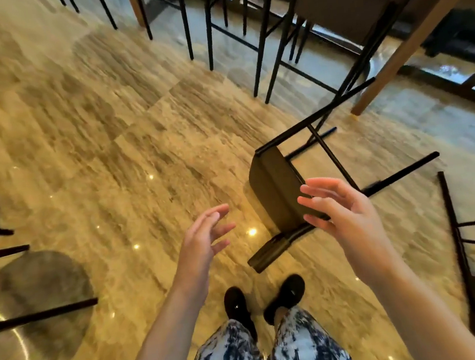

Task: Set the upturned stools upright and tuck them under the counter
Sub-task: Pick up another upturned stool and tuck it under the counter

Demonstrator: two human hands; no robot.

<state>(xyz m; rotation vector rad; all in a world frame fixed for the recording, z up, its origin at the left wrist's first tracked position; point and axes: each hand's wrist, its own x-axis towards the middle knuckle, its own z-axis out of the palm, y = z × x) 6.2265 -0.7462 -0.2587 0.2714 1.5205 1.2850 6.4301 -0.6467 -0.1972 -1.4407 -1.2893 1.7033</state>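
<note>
Progress we judge partial: several black-legged stools (258, 31) stand upright by the wooden counter (420, 34); one dark padded stool with black metal legs (278, 193) lies tipped on the tiled floor (94, 136); left hand (201, 242) and right hand (342, 212) hover with fingers spread, gripping nothing.

Toppled stool (278, 193) before open floor (94, 142)

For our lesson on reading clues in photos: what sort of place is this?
Probably a bar or café: tall black metal-legged stools stand under a wooden counter, one dark padded stool lies tipped on the polished stone-look floor.
</note>
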